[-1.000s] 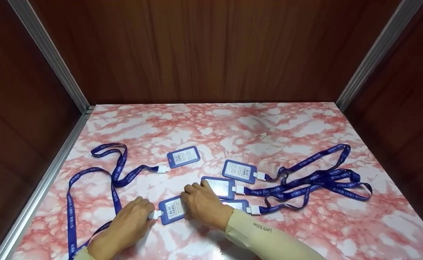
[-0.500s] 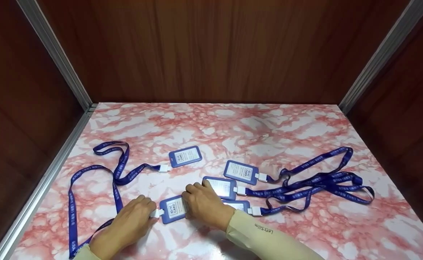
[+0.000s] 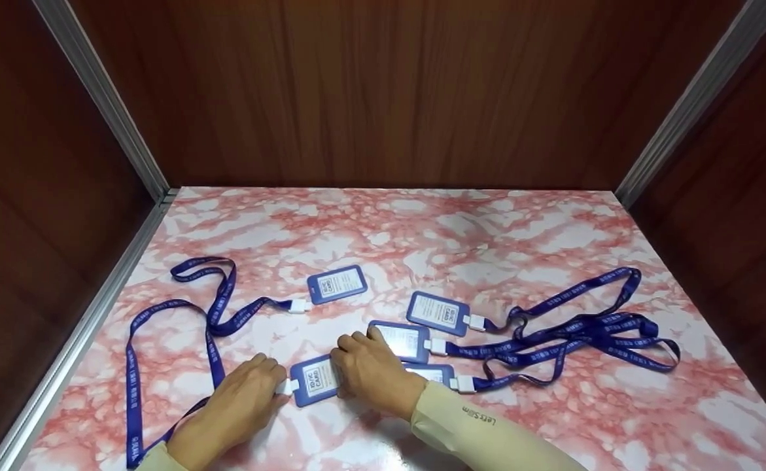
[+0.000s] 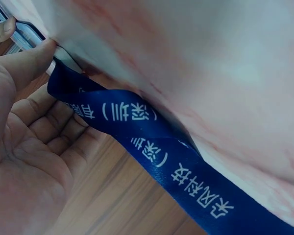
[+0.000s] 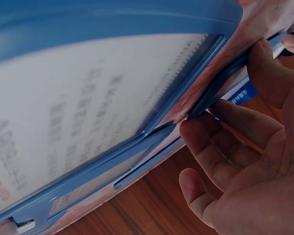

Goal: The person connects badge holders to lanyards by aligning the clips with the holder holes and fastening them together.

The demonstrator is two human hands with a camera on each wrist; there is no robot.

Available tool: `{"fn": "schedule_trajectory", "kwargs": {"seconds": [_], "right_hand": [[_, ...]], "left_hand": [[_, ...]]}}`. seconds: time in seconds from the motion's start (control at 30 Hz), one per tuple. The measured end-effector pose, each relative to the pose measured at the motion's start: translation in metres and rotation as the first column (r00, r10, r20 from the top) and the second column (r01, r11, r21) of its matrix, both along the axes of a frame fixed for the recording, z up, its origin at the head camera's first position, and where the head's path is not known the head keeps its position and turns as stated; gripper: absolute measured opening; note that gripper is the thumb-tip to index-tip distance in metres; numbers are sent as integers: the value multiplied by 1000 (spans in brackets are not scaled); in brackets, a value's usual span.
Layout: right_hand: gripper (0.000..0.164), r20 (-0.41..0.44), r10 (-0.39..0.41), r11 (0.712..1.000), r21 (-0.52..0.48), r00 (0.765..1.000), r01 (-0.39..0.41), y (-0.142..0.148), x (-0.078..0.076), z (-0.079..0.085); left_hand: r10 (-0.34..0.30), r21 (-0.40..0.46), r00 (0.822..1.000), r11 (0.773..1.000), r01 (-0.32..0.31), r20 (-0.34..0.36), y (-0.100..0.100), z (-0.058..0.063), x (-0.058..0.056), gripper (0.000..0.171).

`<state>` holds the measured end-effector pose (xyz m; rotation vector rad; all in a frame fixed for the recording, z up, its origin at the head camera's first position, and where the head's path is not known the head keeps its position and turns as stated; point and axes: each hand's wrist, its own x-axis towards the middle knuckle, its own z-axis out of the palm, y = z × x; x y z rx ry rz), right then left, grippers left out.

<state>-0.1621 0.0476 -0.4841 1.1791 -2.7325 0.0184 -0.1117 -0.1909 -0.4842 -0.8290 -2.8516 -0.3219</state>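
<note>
In the head view, a blue badge holder (image 3: 316, 381) with a white card lies between both hands near the front of the table. My left hand (image 3: 242, 402) pinches the white clip (image 3: 284, 386) at its left end. In the left wrist view, the thumb and index finger meet at that clip, and the blue lanyard (image 4: 122, 115) trails away from it. My right hand (image 3: 373, 373) pinches the holder's right edge between thumb and fingers, as the right wrist view shows; the right hand covers that end in the head view.
Behind lies another badge holder (image 3: 338, 284), near a white lanyard clip (image 3: 300, 306). To the right are three holders, the farthest a blue holder (image 3: 437, 313), with tangled blue lanyards (image 3: 585, 327). Brown panels (image 3: 389, 98) enclose the marbled table (image 3: 389, 222).
The head view has shifted slightly. Both hands keep their hold on the badge holder and its clip, with no clear movement.
</note>
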Motion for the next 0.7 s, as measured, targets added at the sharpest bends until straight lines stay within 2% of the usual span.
{"fn": "schedule_trajectory", "kwargs": {"seconds": [0.33,0.57,0.7], "right_hand": [[39,10,-6,1000,-12,1000,6,1,1,1],[39,-38,5,1000,-25,999,-6,2,1,0],[38,-52,7,1000,-25,999,-9,1,1,-1]], "left_hand": [[4,-7,1000,1000,-4,3,1,0,0,27],[-1,-11,999,1000,0,-47,1,-2,0,29],[14,3,1000,1000,-14,-27,1,-2,1,29]]}}
